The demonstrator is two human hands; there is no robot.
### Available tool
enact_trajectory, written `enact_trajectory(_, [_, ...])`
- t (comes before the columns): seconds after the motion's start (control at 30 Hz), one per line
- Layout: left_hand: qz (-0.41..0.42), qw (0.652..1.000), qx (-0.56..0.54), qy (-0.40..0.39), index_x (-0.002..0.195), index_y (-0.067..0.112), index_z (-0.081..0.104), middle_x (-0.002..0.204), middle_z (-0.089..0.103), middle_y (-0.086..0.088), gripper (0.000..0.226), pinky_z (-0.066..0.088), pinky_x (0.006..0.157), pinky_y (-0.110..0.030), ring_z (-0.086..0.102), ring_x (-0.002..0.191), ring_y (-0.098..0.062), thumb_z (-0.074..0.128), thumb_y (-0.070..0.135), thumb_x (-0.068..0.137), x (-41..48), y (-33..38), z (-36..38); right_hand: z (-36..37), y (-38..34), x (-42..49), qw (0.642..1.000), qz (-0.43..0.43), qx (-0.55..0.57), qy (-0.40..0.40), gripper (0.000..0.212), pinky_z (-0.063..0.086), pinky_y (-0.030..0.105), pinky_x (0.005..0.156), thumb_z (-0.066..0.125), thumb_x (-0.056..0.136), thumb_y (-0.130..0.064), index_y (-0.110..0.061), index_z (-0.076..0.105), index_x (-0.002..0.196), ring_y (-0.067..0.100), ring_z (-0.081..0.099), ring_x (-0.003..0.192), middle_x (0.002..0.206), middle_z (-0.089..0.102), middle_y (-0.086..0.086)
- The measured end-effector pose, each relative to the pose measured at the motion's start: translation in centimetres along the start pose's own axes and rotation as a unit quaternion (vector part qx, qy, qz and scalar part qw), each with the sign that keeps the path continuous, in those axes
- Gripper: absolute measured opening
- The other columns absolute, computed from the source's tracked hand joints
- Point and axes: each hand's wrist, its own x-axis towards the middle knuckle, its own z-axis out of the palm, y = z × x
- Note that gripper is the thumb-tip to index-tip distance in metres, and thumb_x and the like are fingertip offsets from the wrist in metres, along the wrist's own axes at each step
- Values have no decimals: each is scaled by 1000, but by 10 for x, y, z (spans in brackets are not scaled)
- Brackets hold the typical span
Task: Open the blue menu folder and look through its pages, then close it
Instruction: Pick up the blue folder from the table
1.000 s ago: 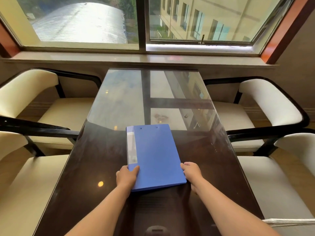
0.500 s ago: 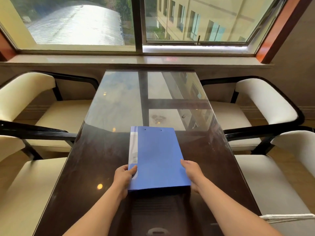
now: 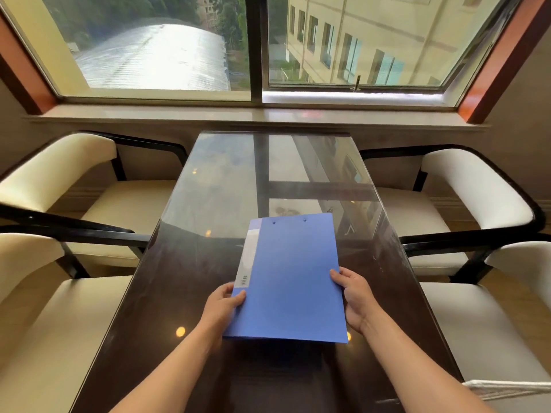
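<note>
1. Filling most of the view is a long dark table (image 3: 167, 293) with a shiny glass top, and pale chairs (image 3: 98, 186) stand on both sides under a wide window (image 3: 256, 46).
2. Over the near part of the table is the blue folder (image 3: 293, 281), closed. Its near edge looks lifted off the table and tilted toward the person; whether the far edge touches the glass I cannot tell.
3. On the spine side, the left hand (image 3: 222, 305) is closed around the near left edge of the folder, with the thumb on top of the cover.
4. On the opposite side, the right hand (image 3: 353, 296) grips the right edge, fingers curled over the cover.
5. A small white label (image 3: 247, 257) runs along the spine.
6. Judging from this, the task is at its very start: the folder is only held. Opening it, looking through the pages and closing it are all left to do.
</note>
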Motion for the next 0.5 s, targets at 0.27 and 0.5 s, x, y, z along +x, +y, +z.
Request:
enact_trajectory(0.27, [199, 954, 222, -28, 139, 29, 45, 131, 45, 8, 68, 38, 100, -21, 43, 129, -17, 74, 45, 79, -23, 26, 6, 11, -14, -10, 999, -16, 16, 31, 22, 61, 48, 68, 54, 99, -15, -1, 70, 105, 38, 75, 88, 102, 77, 18])
enact_trajectory(0.5, [224, 889, 382, -119, 154, 38, 14, 164, -7, 7, 133, 20, 120, -41, 1, 151, -13, 82, 71, 45, -30, 16, -1, 8, -18, -11, 998, -5, 46, 46, 21, 60, 51, 69, 56, 98, -15, -2, 70, 107, 42, 72, 93, 105, 76, 20])
